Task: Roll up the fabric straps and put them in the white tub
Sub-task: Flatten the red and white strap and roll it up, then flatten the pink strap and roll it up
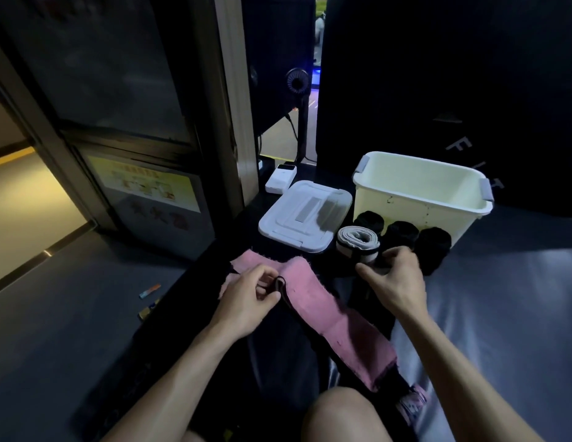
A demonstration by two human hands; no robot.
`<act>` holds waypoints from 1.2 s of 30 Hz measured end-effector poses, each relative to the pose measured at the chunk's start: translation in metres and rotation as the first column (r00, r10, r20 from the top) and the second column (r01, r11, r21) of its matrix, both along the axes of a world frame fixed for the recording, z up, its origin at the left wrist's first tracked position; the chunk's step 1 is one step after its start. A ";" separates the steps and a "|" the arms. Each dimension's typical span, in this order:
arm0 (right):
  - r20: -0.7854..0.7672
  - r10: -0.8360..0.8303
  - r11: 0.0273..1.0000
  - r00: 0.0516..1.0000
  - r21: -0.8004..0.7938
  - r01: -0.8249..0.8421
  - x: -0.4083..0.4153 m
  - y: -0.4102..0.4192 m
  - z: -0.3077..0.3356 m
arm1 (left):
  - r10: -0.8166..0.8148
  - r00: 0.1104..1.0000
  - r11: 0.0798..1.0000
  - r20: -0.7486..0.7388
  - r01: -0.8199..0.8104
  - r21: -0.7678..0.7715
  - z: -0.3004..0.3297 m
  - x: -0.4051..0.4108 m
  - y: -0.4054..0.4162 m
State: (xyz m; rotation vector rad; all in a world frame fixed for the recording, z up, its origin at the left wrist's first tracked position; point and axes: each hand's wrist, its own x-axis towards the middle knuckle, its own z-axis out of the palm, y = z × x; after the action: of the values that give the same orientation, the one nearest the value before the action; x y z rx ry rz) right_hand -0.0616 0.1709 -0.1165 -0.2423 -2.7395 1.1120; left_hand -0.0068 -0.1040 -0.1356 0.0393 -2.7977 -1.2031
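Note:
A long pink fabric strap [323, 311] lies unrolled on the dark floor mat, running from the middle toward my knee at the bottom right. My left hand [246, 298] pinches a black strap end [280, 283] at the pink strap's far part. My right hand [396, 279] reaches with curled fingers to the rolled straps in front of the white tub [418, 215]: a grey-white roll [358, 245] and three black rolls [402, 234]. Whether it grips one I cannot tell. The tub looks empty inside.
The tub's white lid [304, 215] lies left of the rolls, with a white power bank [280, 180] behind it. A small fan [297, 81] stands at the back. A glass door [118, 90] is at the left. Small items [149, 291] lie on the floor.

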 end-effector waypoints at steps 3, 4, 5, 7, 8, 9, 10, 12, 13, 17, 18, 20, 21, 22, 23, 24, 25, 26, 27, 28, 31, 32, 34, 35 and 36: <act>0.257 0.318 0.926 0.913 0.123 -0.357 0.032 0.001 0.009 | -0.032 0.996 0.999 0.085 0.030 0.019 -0.002 0.003 0.009; 0.331 0.376 0.884 0.865 0.151 -0.442 0.042 0.000 0.008 | -0.044 0.993 0.998 0.108 0.040 0.039 -0.003 0.003 0.011; 0.379 0.398 0.846 0.835 0.200 -0.494 0.051 -0.002 0.005 | -0.053 0.991 0.998 0.124 0.047 0.052 -0.002 0.004 0.014; 0.377 0.386 0.780 0.842 0.354 -0.516 0.067 -0.007 -0.002 | -0.058 0.990 0.998 0.129 0.054 0.035 0.000 0.008 0.020; 0.327 0.385 0.770 0.863 0.402 -0.496 0.073 -0.009 -0.004 | -0.056 0.992 0.998 0.113 0.055 0.015 0.003 0.009 0.023; 0.280 0.376 0.785 0.883 0.410 -0.465 0.076 -0.010 -0.004 | -0.054 0.994 0.998 0.091 0.055 -0.007 0.005 0.011 0.025; 0.242 0.363 0.810 0.900 0.395 -0.433 0.077 -0.008 -0.002 | -0.058 0.996 0.998 0.073 0.059 -0.025 0.009 0.013 0.026; 0.211 0.359 0.833 0.909 0.367 -0.414 0.077 -0.002 0.002 | -0.080 0.994 0.996 0.071 0.083 -0.042 0.015 0.016 0.027; 0.211 0.373 0.825 0.904 0.371 -0.427 0.076 0.002 0.002 | -0.088 0.993 0.995 0.085 0.092 -0.044 0.017 0.016 0.027; 0.219 0.337 0.910 0.915 0.172 -0.377 0.080 0.004 0.002 | -0.071 0.974 0.997 0.216 0.068 0.022 0.012 0.017 0.027; 0.243 0.330 0.928 0.912 0.096 -0.361 0.078 0.005 -0.001 | -0.077 0.962 0.997 0.263 0.076 0.015 0.009 0.018 0.027; 0.264 0.333 0.940 0.905 -0.020 -0.340 0.077 0.010 0.000 | -0.103 0.937 0.992 0.333 0.121 -0.034 0.006 0.019 0.026; 0.254 0.326 0.945 0.911 -0.082 -0.316 0.077 0.013 0.002 | -0.119 0.929 0.987 0.350 0.149 -0.060 0.006 0.020 0.027; 0.235 0.313 0.947 0.920 -0.144 -0.286 0.076 0.018 0.005 | -0.137 0.924 0.978 0.358 0.184 -0.100 0.006 0.020 0.028; 0.206 0.305 0.944 0.930 -0.198 -0.265 0.075 0.024 0.010 | -0.154 0.919 0.961 0.363 0.225 -0.162 0.006 0.020 0.029; 0.169 0.306 0.933 0.937 -0.250 -0.260 0.074 0.032 0.017 | -0.169 0.914 0.936 0.368 0.266 -0.230 0.006 0.019 0.030; 0.144 0.313 0.920 0.939 -0.291 -0.262 0.075 0.041 0.025 | -0.178 0.909 0.908 0.378 0.299 -0.293 0.004 0.018 0.031; 0.126 0.327 0.905 0.937 -0.326 -0.272 0.076 0.051 0.033 | -0.175 0.903 0.879 0.392 0.323 -0.351 0.002 0.018 0.032; 0.114 0.348 0.896 0.930 -0.332 -0.295 0.078 0.062 0.041 | -0.162 0.899 0.850 0.407 0.336 -0.406 0.000 0.016 0.034; 0.114 0.375 0.895 0.920 -0.303 -0.327 0.081 0.073 0.048 | -0.144 0.897 0.824 0.419 0.343 -0.451 -0.002 0.015 0.035; 0.105 0.398 0.916 0.911 -0.100 -0.388 0.093 0.100 0.061 | -0.103 0.896 0.783 0.432 0.341 -0.520 -0.002 0.013 0.041; 0.066 0.374 0.925 0.925 -0.096 -0.368 0.096 0.108 0.064 | -0.100 0.895 0.779 0.434 0.342 -0.525 -0.002 0.013 0.043; -0.024 0.303 0.940 0.953 -0.156 -0.303 0.103 0.129 0.071 | -0.096 0.895 0.778 0.435 0.340 -0.528 -0.001 0.011 0.045; -0.046 0.280 0.941 0.959 -0.183 -0.284 0.107 0.140 0.074 | -0.100 0.894 0.778 0.437 0.344 -0.525 -0.001 0.009 0.044; -0.054 0.268 0.941 0.962 -0.201 -0.273 0.112 0.153 0.077 | -0.107 0.888 0.778 0.446 0.354 -0.519 0.000 0.007 0.044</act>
State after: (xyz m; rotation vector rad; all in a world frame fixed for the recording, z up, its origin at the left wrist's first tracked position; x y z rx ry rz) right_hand 0.0503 0.3239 -0.0392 0.1285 -2.6914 1.4610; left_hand 0.0003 -0.0598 -0.1361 -0.1387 -3.4984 -0.2990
